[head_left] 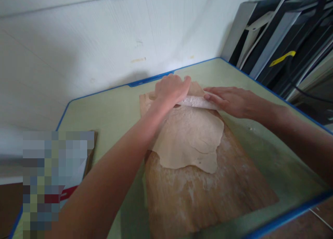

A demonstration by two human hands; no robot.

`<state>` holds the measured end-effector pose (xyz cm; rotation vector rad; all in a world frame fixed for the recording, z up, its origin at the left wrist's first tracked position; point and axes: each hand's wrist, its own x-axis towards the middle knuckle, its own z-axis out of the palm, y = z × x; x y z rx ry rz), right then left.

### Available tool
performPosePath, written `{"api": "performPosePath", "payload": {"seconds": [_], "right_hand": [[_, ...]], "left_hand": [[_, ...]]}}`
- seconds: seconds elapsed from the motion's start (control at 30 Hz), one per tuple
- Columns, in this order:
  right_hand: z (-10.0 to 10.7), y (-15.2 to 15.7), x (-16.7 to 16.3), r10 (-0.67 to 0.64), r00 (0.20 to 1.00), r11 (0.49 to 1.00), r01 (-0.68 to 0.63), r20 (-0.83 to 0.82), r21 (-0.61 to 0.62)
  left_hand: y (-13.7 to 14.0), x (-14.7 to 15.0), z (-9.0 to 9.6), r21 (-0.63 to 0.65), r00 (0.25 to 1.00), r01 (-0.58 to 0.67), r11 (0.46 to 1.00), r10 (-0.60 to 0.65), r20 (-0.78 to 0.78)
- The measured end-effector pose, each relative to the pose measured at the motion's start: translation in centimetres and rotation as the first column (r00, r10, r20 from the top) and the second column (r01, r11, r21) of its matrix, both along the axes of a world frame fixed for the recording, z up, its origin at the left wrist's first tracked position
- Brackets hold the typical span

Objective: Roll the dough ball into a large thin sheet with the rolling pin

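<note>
One green table [111, 111] with blue edging bears one floury wooden board [197, 201]. On the board's farther half lies one sheet of dough [187, 138], thin and ragged-edged. Two hands work over it: the left hand [171, 88] curls closed around the left end of one flour-coated rolling pin [195, 101], which lies across the dough's far part; the right hand [231, 100] rests straight-fingered over its right end, whether gripping I cannot tell.
</note>
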<state>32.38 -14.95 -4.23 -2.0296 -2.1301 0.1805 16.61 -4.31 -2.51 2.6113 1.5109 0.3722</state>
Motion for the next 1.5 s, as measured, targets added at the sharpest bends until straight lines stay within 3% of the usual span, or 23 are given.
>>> {"api": "performPosePath", "payload": {"seconds": [0.23,0.43,0.6,0.77,0.9,1.1,1.3,1.5], "right_hand": [[0.9,0.2,-1.2,-0.110,0.985,0.987,0.092,0.134,0.133],[1.1,1.6,-1.3,-0.163,0.968,0.986,0.155,0.190,0.054],[0.8,2.5,-0.9,-0.145,0.969,0.989,0.134,0.201,0.065],[0.4,3.3,-0.2,-0.037,0.986,0.998,0.027,0.162,0.064],[0.4,3.3,-0.2,-0.048,0.992,0.999,0.048,0.114,0.002],[0.7,2.0,-1.7,-0.191,0.976,0.981,0.195,0.108,-0.021],[1.3,0.3,-3.4,-0.213,0.969,0.974,0.220,0.122,-0.047],[1.5,-2.1,-4.8,-0.159,0.982,0.987,0.162,0.102,-0.021]], "left_hand": [[1.5,0.6,-0.4,0.001,0.996,-0.051,0.999,0.051,0.068],[2.4,1.1,-0.4,0.007,0.993,-0.085,0.996,0.084,0.082],[3.4,1.6,-0.5,0.012,0.992,-0.102,0.995,0.101,0.070],[3.9,1.9,-0.7,0.021,0.996,-0.071,0.997,0.070,0.054],[3.3,1.6,-0.7,0.024,0.997,-0.066,0.998,0.065,0.039],[1.7,1.0,-0.4,0.017,0.994,-0.110,0.994,0.110,0.016],[0.4,0.4,-0.1,-0.013,0.991,-0.125,0.992,0.124,-0.050],[-1.9,-1.7,-0.1,-0.001,0.987,-0.075,0.997,0.074,-0.140]]}}
